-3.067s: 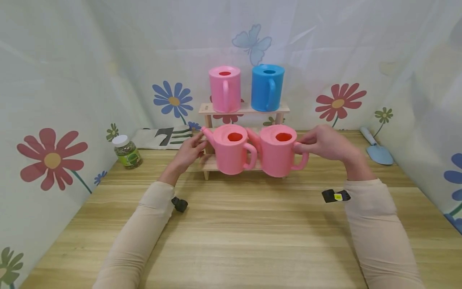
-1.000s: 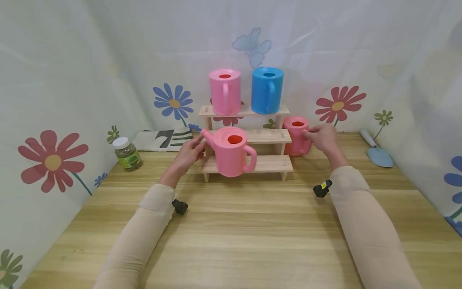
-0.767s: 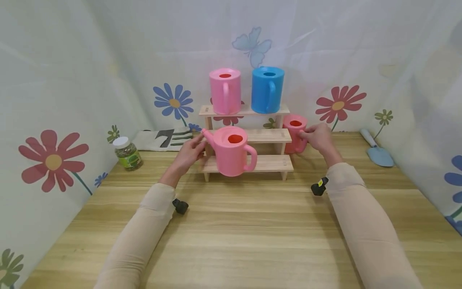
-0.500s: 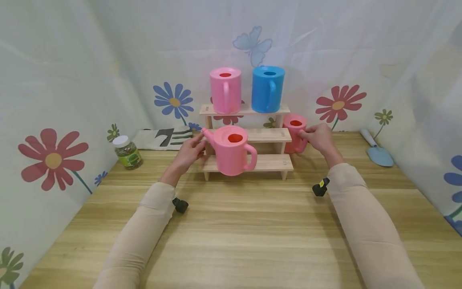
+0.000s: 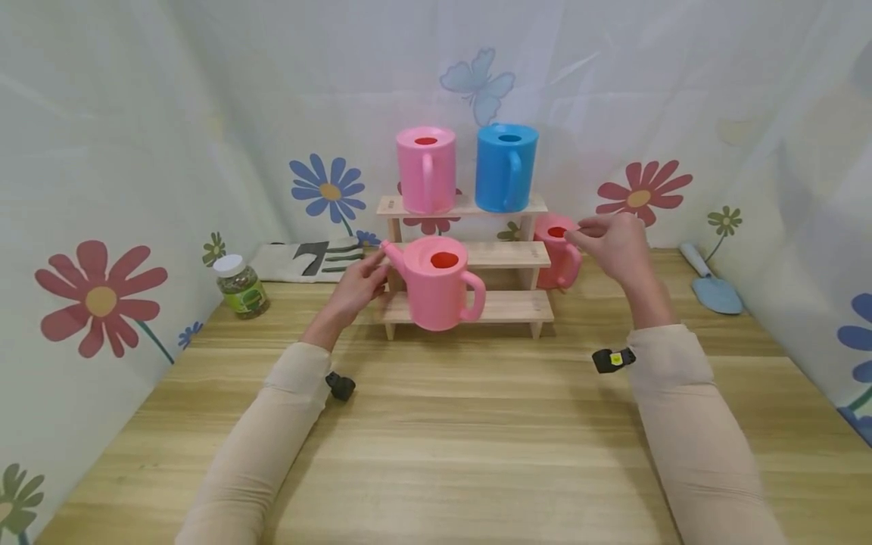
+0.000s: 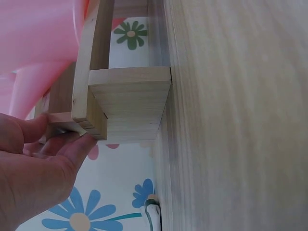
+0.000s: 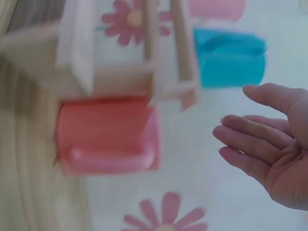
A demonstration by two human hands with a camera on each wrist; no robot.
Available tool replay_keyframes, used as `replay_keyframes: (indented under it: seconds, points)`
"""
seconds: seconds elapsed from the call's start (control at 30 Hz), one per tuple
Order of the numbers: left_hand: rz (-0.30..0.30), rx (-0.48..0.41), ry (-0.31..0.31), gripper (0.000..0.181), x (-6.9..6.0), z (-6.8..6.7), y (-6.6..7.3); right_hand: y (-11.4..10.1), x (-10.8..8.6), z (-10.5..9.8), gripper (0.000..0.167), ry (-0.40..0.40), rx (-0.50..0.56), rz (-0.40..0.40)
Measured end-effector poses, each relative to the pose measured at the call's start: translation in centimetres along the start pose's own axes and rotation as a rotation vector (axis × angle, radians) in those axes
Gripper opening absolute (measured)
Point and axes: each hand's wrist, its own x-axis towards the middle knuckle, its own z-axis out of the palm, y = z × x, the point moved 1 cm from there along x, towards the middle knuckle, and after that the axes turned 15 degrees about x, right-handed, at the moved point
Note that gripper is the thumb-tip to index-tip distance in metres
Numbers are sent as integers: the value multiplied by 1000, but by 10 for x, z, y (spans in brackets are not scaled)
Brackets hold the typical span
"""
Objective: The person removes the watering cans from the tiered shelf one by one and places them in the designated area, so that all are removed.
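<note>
Pink and round, one watering can stands on the table beside the wooden stand. The right hand is above it, fingers loose, not touching. The left hand pinches the stand's end near another pink can.

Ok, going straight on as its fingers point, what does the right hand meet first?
The right hand would probably meet the pink watering can beside the wooden stand, though depth is unclear.

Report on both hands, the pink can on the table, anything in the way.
Left hand on rack, left end. Right hand empty, clear of pink can. Can upright on table. Rack close on its left.
</note>
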Motion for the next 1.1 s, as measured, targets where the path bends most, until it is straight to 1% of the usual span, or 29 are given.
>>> replay_keyframes:
  seconds: [0.07, 0.17, 0.33, 0.43, 0.53, 0.6, 0.7, 0.8, 0.9, 0.97, 1.1]
  points:
    - [5, -1, 5, 51, -1, 1, -1, -12, -7, 3, 49, -26, 23, -21]
    - [12, 10, 16, 50, -2, 2, -2, -28, -15, 10, 45, -69, 77, -66]
    - [26, 17, 34, 50, -3, 0, 0, -48, -25, 33, 35, -181, 172, -175]
    - [25, 17, 38, 50, -3, -1, 1, -57, -32, 49, 36, -260, 174, -212]
    - [17, 13, 39, 51, -4, 0, 0, -61, -38, 66, 41, -314, 161, -215]
    - [20, 13, 33, 50, -4, 1, 0, -62, -40, 76, 42, -327, 167, -210]
    - [29, 18, 30, 50, -3, 2, -1, -60, -42, 90, 42, -321, 193, -227]
    - [38, 25, 31, 50, -2, 2, -2, -59, -42, 100, 38, -297, 217, -267]
    - [39, 26, 33, 50, -1, 1, -1, -57, -42, 106, 34, -266, 250, -290]
    - [36, 25, 32, 50, -1, 1, -2, -55, -43, 110, 31, -249, 267, -284]
    - [32, 14, 27, 50, -1, 2, -1, -53, -45, 116, 31, -254, 282, -224]
